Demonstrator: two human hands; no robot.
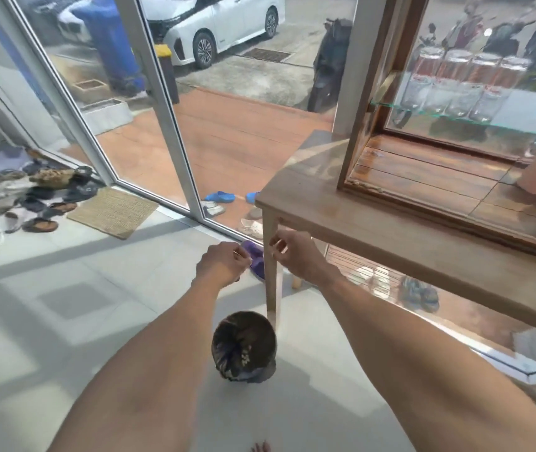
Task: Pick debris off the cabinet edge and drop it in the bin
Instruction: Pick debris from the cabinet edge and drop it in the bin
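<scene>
A small round bin (261, 373) with a dark liner stands on the tiled floor by the table leg (273, 282), with pale bits of debris (245, 355) inside. My left hand (222, 264) and my right hand (296, 256) hover side by side above and just beyond the bin, both with fingertips pinched together. Anything between the fingers is too small to see. The wooden glass-fronted cabinet (423, 203) sits on the table to the right, and light specks of debris (366, 187) lie along its lower front corner.
The wooden table (341, 220) juts over the floor at right. Glass doors (162, 102) run across the back, with a woven mat (113, 212) and a heap of shoes (32, 194) at left. A purple slipper (257, 261) lies behind my hands.
</scene>
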